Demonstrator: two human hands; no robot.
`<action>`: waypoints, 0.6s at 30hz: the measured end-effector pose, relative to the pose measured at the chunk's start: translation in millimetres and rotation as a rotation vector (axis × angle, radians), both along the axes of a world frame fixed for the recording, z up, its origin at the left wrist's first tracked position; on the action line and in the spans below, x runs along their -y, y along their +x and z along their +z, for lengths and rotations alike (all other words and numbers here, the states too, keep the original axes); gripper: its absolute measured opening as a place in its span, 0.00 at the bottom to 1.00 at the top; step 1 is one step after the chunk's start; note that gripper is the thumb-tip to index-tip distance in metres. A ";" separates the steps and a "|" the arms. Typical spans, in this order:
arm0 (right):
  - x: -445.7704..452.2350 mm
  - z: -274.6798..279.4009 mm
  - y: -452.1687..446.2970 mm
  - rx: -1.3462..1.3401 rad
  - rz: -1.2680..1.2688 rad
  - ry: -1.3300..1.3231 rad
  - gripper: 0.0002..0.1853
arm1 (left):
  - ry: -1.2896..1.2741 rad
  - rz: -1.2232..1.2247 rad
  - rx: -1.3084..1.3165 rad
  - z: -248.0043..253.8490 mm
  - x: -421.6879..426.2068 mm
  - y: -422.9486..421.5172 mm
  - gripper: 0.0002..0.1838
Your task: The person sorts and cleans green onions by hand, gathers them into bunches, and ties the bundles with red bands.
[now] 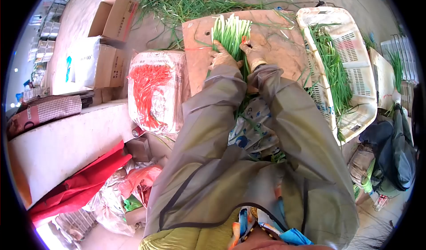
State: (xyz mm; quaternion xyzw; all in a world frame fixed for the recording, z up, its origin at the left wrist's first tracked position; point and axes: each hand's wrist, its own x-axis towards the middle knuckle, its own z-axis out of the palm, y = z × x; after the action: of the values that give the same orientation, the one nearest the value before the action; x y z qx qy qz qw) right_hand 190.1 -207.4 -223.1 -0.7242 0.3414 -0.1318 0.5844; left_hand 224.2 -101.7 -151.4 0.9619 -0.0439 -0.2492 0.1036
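A bundle of green stalks with pale cut ends (231,31) lies on a brown board (279,41), its white ends pointing away from me. My left hand (223,57), in a tan glove, is wrapped against the bundle's left side. On the right side, my right hand (254,53), also gloved, is closed at the bundle with a small piece of red tie at its fingertips. The leaves run down between my sleeves, partly hidden. Left of the board, a pile of red ties (150,90) rests on a stack of printed packaging (135,79).
A white plastic basket (361,68) holding long green leaves (333,68) stands right of the board. Loose greens (191,1) lie beyond it. Open cardboard boxes (116,19) are at the upper left, and red cloth (84,185) at the lower left.
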 end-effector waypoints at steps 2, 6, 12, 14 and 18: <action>-16.7 38.0 6.7 -0.209 -0.085 -0.110 0.17 | 0.020 -0.005 0.064 -4.5 1.9 -3.3 0.68; -29.3 23.8 23.1 -0.288 -0.245 -0.449 0.15 | -0.266 -0.079 0.036 5.2 -24.6 -1.0 0.60; -32.0 3.8 23.4 -0.099 -0.241 -0.534 0.09 | -1.111 -0.049 0.286 -82.7 -126.0 49.3 0.23; -33.4 2.1 23.7 -0.070 -0.229 -0.494 0.08 | -0.663 -0.046 0.562 -57.3 -135.5 60.9 0.15; -32.7 18.5 18.8 -0.111 -0.203 -0.454 0.08 | -0.301 -0.218 0.445 -48.7 -112.1 98.8 0.18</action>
State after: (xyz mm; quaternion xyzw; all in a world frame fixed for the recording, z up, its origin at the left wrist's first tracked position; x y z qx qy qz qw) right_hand 208.8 -174.7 -204.6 -0.8051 0.4053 -0.2232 0.3711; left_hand 323.0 10.5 -200.1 0.9563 -0.2052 -0.0324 0.2056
